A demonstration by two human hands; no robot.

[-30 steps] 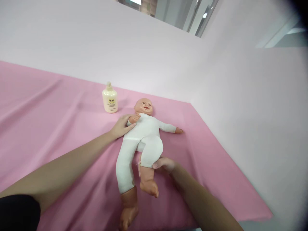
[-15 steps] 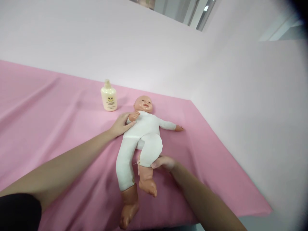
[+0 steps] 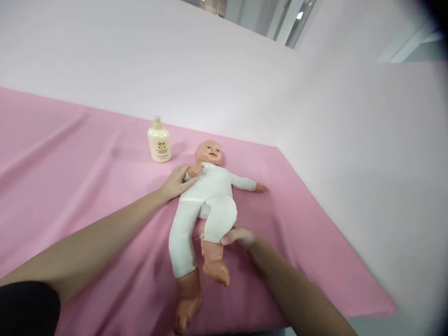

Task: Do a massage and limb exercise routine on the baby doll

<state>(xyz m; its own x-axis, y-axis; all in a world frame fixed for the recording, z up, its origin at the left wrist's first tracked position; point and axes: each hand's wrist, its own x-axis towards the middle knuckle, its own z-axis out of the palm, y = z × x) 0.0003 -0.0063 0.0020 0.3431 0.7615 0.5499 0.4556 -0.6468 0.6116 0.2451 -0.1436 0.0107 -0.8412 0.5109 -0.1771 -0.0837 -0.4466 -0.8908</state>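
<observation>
A baby doll (image 3: 206, 184) with a white cloth body lies on its back on the pink sheet (image 3: 94, 186), head away from me. My left hand (image 3: 177, 182) is at the doll's side, around its bent arm, thumb across the chest; some fingers are hidden behind the arm. My right hand (image 3: 240, 236) grips the doll's bent leg just above the ankle, its thumb on top and its other fingers hidden beneath. The doll's other leg stretches toward me, and its other arm points out to the right.
A cream-coloured pump bottle (image 3: 160, 142) with a printed label stands left of the doll's head. Behind the sheet rises a pale wall (image 3: 140, 60), with another along the right. A window-like opening (image 3: 259, 18) shows at the top. The sheet's edge is at the bottom right.
</observation>
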